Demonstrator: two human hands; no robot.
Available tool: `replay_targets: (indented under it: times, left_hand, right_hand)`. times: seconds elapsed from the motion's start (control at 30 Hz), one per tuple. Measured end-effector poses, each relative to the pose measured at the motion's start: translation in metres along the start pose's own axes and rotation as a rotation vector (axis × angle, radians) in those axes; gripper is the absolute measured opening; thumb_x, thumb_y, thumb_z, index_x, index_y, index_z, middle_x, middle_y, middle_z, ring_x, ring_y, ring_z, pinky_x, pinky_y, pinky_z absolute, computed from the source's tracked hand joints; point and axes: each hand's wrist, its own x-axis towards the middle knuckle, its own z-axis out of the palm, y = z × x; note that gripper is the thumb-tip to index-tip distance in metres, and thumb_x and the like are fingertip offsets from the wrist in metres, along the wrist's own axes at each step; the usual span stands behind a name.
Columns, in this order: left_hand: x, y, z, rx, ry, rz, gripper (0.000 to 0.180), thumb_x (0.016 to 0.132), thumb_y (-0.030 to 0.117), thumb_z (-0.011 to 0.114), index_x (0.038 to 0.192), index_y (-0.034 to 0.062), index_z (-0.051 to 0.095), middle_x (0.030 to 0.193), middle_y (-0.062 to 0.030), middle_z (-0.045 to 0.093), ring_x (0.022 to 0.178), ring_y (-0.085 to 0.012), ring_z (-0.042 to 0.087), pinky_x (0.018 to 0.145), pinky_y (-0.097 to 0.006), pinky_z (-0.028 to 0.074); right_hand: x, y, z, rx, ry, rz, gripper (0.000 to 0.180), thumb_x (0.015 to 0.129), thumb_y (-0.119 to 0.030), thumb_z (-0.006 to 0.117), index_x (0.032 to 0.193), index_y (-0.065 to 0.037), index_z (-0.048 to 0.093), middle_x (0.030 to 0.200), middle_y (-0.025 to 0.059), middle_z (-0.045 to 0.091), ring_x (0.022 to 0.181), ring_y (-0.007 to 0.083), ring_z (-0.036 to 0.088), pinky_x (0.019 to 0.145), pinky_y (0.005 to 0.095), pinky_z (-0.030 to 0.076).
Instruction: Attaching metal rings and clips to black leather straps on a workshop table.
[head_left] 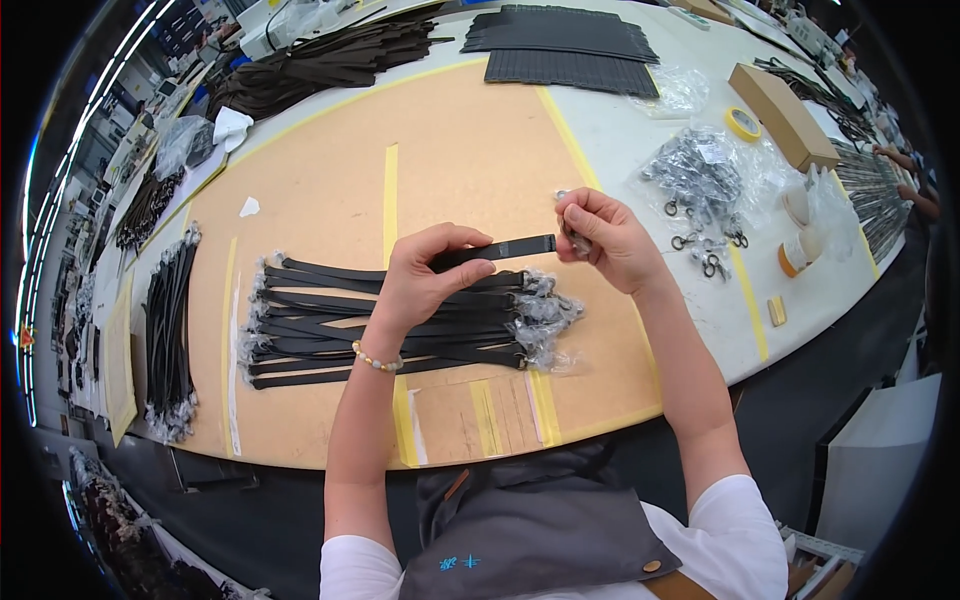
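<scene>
My left hand (420,275) grips a flat black strap (515,248) between thumb and fingers, and its free end points right. Close to that end, my right hand (615,240) pinches a small shiny metal fitting (572,240), whose exact kind its fingers partly hide. I cannot tell whether the fitting touches the strap. Below both hands lies a row of black straps (340,328), their ends covered in clear plastic wrap (540,325). Right of my right hand, a pile of metal hooks (700,180) rests in clear plastic, with several loose hooks beside it.
A second strap bundle (172,330) lies at the left edge. Brown straps (320,70) and stacked black strips (565,45) are at the back. On the right are a cardboard box (785,115), a yellow tape roll (743,123) and another person's hands (905,175).
</scene>
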Motion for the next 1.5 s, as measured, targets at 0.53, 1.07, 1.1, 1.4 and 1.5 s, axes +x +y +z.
replay_targets:
  times: [0.53,1.07,1.1,1.4,1.5]
  left_hand:
    - [-0.014,0.001,0.010,-0.032,0.142,-0.007,0.018,0.086,0.002,0.080,0.102,0.0011,0.072,0.085,0.0020,0.069,0.073,-0.0017,0.059,0.060,-0.018,0.046]
    - [-0.027,0.026,0.020,0.068,0.098,0.165,0.020,0.081,-0.001,0.079,0.100,0.0002,0.073,0.087,-0.0023,0.071,0.074,-0.0065,0.063,0.063,-0.022,0.051]
    - [-0.028,0.029,0.020,0.085,0.101,0.178,0.019,0.080,-0.001,0.079,0.099,0.0004,0.073,0.085,-0.0020,0.070,0.073,-0.0071,0.064,0.062,-0.022,0.051]
    - [-0.032,0.037,0.028,0.449,0.119,0.300,0.018,0.075,0.004,0.080,0.091,0.0090,0.075,0.073,-0.0027,0.064,0.058,-0.0136,0.062,0.051,-0.026,0.047]
    - [-0.033,0.036,0.031,0.540,0.125,0.343,0.019,0.073,0.007,0.080,0.090,0.0115,0.073,0.070,-0.0013,0.061,0.055,-0.0159,0.060,0.048,-0.029,0.045]
  right_hand:
    - [-0.008,0.027,0.018,0.362,-0.388,0.008,0.021,0.104,-0.010,0.056,0.123,-0.003,0.063,0.108,0.0019,0.060,0.085,0.0082,0.061,0.076,0.0234,0.050]
    - [-0.015,0.042,0.034,0.279,-0.527,-0.036,0.016,0.101,-0.008,0.065,0.117,-0.005,0.063,0.118,0.0074,0.064,0.103,0.0169,0.066,0.091,0.0320,0.055]
    - [-0.015,0.041,0.034,0.282,-0.529,-0.016,0.013,0.100,-0.006,0.066,0.113,-0.005,0.065,0.116,0.0084,0.066,0.104,0.0169,0.066,0.091,0.0318,0.055]
    - [-0.021,0.019,0.038,-0.024,-0.408,0.131,0.020,0.092,-0.011,0.077,0.107,-0.001,0.067,0.103,0.0041,0.069,0.090,0.0114,0.069,0.082,0.0278,0.058]
    - [-0.025,0.009,0.042,-0.171,-0.367,0.310,0.019,0.091,-0.013,0.076,0.104,-0.001,0.068,0.096,0.0015,0.069,0.084,0.0084,0.067,0.077,0.0248,0.056]
